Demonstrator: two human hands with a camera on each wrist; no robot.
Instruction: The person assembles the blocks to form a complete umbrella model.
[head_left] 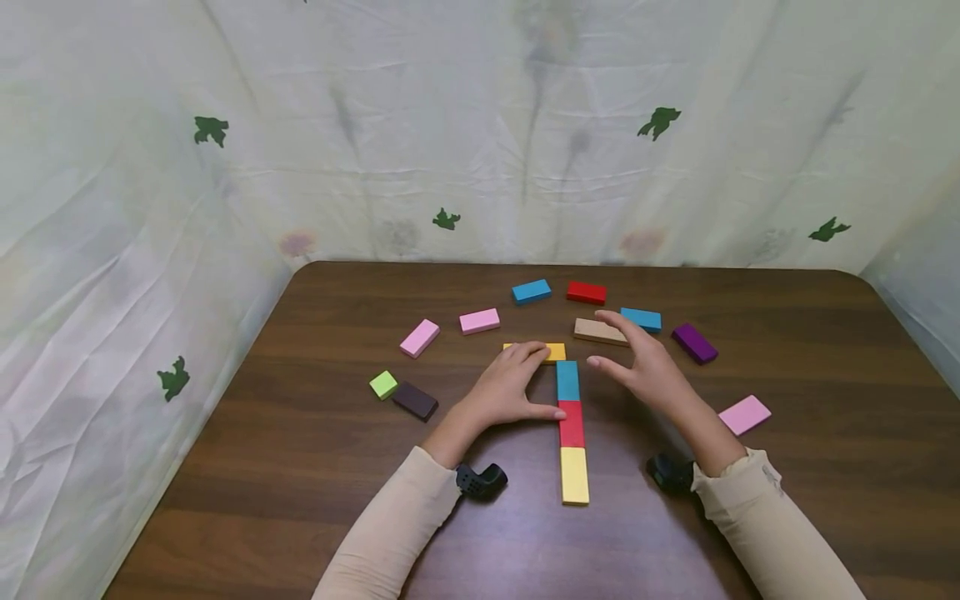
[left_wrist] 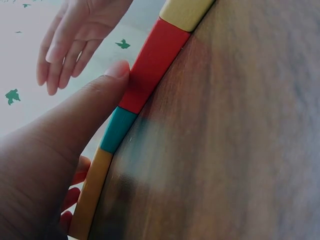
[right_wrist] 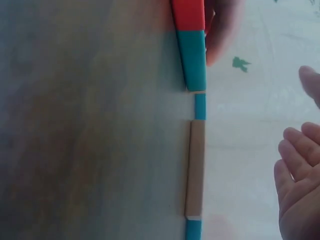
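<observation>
A column of wooden blocks runs along the table: a pale yellow block (head_left: 574, 479) nearest, then a red block (head_left: 572, 427) and a teal block (head_left: 567, 381). Crosswise at the far end lies an orange-yellow block (head_left: 556, 354). My left hand (head_left: 504, 390) spans the corner, its thumb touching the red block's side and its fingers at the orange-yellow block, partly covering it. In the left wrist view some fingertips show behind that block. Holding nothing, my right hand (head_left: 651, 372) hovers right of the column with thumb and fingers spread, near a tan block (head_left: 592, 330).
Loose blocks lie in an arc around: pink (head_left: 420, 338), another pink (head_left: 480, 322), blue (head_left: 532, 291), red (head_left: 587, 292), blue (head_left: 642, 320), purple (head_left: 694, 343) and pink at right (head_left: 745, 415). Green (head_left: 383, 384) and dark (head_left: 416, 402) blocks sit at left. A curtain (head_left: 480, 125) hangs behind the table.
</observation>
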